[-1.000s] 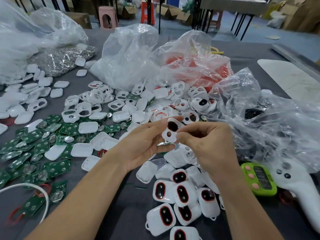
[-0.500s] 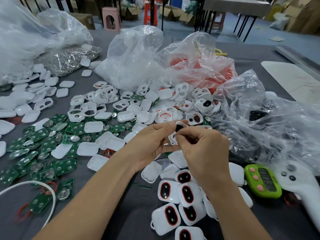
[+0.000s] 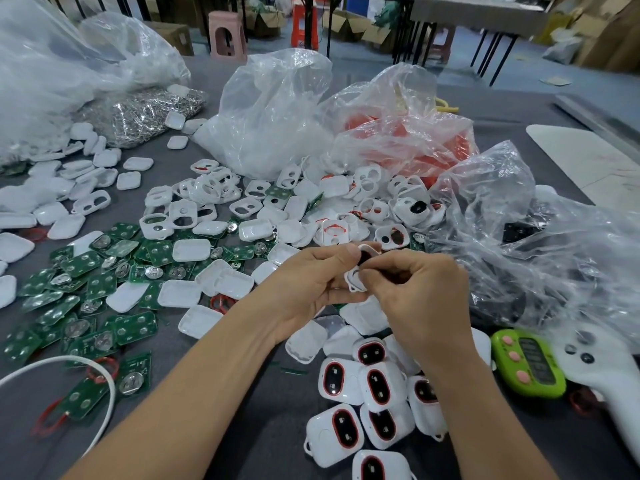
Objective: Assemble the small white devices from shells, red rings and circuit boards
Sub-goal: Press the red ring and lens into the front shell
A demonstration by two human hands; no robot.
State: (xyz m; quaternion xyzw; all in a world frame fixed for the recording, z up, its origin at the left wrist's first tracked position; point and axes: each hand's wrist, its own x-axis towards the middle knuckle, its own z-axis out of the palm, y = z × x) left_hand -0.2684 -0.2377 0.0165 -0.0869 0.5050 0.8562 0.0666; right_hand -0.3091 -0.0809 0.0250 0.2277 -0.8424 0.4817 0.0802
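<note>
Small batch done: finished white devices with red-ringed black windows piled at the near edge. One white plastic shell with oval cut-outs is held above the pile, pinched between left hand and right hand fingers. Can't tell what's being fitted. Bulk remains: loose green circuit boards, red rings in a clear plastic bag. Grey worktop; storeroom with cardboard boxes and a pink plastic stool.

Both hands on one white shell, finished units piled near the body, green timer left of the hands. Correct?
No. In the head view the green timer lies right of the left hand and right hand, not left. They do hold one white shell, finished units piled near the body.
</note>
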